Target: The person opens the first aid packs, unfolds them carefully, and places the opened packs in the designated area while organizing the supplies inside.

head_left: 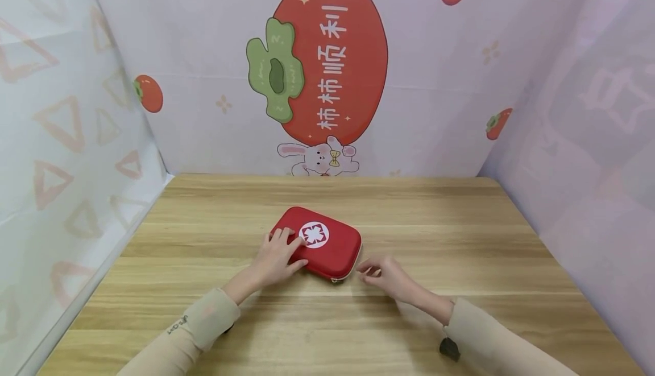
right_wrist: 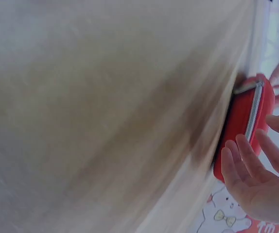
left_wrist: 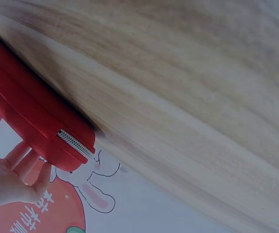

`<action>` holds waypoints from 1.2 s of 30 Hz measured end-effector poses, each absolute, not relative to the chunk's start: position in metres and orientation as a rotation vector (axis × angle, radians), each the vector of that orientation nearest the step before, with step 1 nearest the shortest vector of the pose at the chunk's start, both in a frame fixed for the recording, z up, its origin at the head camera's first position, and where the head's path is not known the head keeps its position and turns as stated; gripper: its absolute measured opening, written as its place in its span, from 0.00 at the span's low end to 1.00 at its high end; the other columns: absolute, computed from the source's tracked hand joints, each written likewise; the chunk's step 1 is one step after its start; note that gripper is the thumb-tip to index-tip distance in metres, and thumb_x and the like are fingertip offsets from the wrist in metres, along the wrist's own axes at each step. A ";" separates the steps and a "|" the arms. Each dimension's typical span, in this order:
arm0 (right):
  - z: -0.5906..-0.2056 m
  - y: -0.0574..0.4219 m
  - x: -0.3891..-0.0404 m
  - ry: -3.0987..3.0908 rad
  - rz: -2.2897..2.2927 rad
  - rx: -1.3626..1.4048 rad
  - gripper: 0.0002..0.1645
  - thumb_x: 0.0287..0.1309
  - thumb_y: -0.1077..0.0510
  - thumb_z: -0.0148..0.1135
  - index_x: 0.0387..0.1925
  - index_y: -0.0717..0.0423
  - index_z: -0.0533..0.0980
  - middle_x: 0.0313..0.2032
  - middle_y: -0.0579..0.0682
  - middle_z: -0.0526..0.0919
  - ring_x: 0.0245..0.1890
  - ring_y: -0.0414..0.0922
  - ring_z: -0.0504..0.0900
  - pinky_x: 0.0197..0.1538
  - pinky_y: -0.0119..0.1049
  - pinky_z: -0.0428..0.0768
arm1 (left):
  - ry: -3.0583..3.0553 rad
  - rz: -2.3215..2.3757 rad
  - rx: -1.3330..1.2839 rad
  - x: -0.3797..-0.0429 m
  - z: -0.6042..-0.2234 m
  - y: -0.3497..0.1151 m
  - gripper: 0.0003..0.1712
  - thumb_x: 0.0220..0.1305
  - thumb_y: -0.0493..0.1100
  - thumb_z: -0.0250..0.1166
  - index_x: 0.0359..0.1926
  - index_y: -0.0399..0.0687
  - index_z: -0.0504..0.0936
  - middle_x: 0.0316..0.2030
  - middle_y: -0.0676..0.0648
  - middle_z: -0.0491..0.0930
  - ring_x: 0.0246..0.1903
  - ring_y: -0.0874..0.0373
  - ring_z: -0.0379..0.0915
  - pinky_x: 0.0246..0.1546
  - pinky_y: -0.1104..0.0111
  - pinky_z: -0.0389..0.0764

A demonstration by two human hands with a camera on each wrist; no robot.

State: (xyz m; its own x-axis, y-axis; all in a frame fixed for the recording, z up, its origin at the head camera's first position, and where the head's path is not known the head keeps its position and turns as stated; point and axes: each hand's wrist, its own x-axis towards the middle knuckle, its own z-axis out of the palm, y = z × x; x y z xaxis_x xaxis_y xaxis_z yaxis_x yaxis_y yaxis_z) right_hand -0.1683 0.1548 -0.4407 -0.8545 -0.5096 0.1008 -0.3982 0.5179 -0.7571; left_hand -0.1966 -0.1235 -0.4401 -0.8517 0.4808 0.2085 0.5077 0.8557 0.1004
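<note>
A red zippered first-aid case [head_left: 335, 245] with a round white emblem [head_left: 314, 234] lies at an angle on the wooden table, its lid down. My left hand [head_left: 276, 259] rests on the left part of the lid with its fingers spread; in the left wrist view they touch the red fabric beside the end of the silver zipper [left_wrist: 74, 141]. Just off the case's right side is my right hand [head_left: 387, 277], fingers loosely bent and nothing between them. A zipper pull [right_wrist: 248, 89] hangs at the case's near corner in the right wrist view.
The wood-grain table [head_left: 204, 211] is enclosed by a printed back cloth [head_left: 425, 80] with persimmons and a rabbit, and by patterned side cloths. A small dark object [head_left: 450, 349] shows beneath the right sleeve cuff.
</note>
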 end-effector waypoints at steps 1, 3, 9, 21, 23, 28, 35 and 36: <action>-0.442 0.154 -0.166 2.603 -1.242 -0.799 0.09 0.50 0.65 0.59 0.35 0.65 0.78 0.34 0.54 0.81 0.31 0.43 0.78 0.34 0.29 0.78 | -2.856 -0.232 -0.766 -0.197 -0.440 -0.124 0.23 0.49 0.59 0.63 0.45 0.56 0.73 0.47 0.43 0.67 0.49 0.51 0.61 0.47 0.51 0.65; -0.443 0.151 -0.162 2.582 -1.216 -0.817 0.10 0.50 0.64 0.60 0.36 0.65 0.78 0.34 0.54 0.81 0.31 0.42 0.78 0.35 0.30 0.79 | -2.859 -0.234 -0.767 -0.197 -0.440 -0.124 0.23 0.49 0.59 0.63 0.45 0.56 0.73 0.47 0.43 0.67 0.49 0.51 0.60 0.48 0.51 0.65; -0.446 0.143 -0.155 2.546 -1.161 -0.855 0.13 0.50 0.62 0.61 0.39 0.64 0.78 0.38 0.53 0.81 0.37 0.45 0.77 0.40 0.35 0.80 | -2.865 -0.233 -0.770 -0.198 -0.439 -0.124 0.24 0.49 0.59 0.63 0.45 0.57 0.73 0.47 0.44 0.67 0.49 0.51 0.60 0.48 0.52 0.64; -0.450 0.135 -0.153 2.494 -1.154 -0.819 0.18 0.50 0.62 0.60 0.44 0.66 0.76 0.42 0.54 0.80 0.47 0.49 0.75 0.50 0.44 0.75 | -2.847 -0.221 -0.784 -0.198 -0.440 -0.124 0.23 0.49 0.59 0.63 0.45 0.56 0.73 0.47 0.43 0.67 0.49 0.51 0.61 0.47 0.52 0.65; -0.450 0.134 -0.152 2.498 -1.170 -0.782 0.18 0.51 0.61 0.60 0.44 0.67 0.75 0.42 0.55 0.80 0.47 0.49 0.75 0.51 0.46 0.74 | -2.845 -0.228 -0.789 -0.198 -0.439 -0.124 0.23 0.49 0.59 0.63 0.45 0.55 0.73 0.47 0.43 0.67 0.49 0.50 0.61 0.47 0.52 0.66; -0.449 0.130 -0.152 2.520 -1.210 -0.702 0.17 0.50 0.62 0.60 0.42 0.68 0.76 0.41 0.57 0.80 0.44 0.51 0.76 0.48 0.47 0.76 | -2.850 -0.222 -0.785 -0.198 -0.439 -0.124 0.24 0.49 0.59 0.63 0.46 0.55 0.73 0.47 0.43 0.67 0.49 0.50 0.61 0.48 0.52 0.66; -0.452 0.118 -0.149 2.592 -1.224 -0.663 0.14 0.47 0.66 0.61 0.38 0.70 0.77 0.37 0.57 0.80 0.34 0.46 0.75 0.35 0.32 0.78 | -2.858 -0.220 -0.782 -0.198 -0.440 -0.123 0.25 0.49 0.58 0.63 0.46 0.54 0.73 0.48 0.42 0.67 0.49 0.50 0.61 0.47 0.52 0.65; -0.452 0.116 -0.148 2.603 -1.222 -0.655 0.14 0.46 0.66 0.61 0.38 0.70 0.78 0.36 0.57 0.80 0.32 0.45 0.74 0.33 0.30 0.77 | -2.858 -0.221 -0.782 -0.198 -0.439 -0.123 0.25 0.49 0.58 0.63 0.46 0.54 0.73 0.48 0.42 0.67 0.49 0.50 0.61 0.47 0.52 0.65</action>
State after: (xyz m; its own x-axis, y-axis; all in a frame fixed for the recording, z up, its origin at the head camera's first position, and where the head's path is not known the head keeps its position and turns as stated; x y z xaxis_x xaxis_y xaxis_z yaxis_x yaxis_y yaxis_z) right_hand -0.1483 0.1162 -0.4519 -0.8840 -0.4674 0.0136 -0.3091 0.5623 -0.7670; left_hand -0.1985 -0.1234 -0.4395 -0.8480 0.4899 0.2021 0.5152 0.8515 0.0977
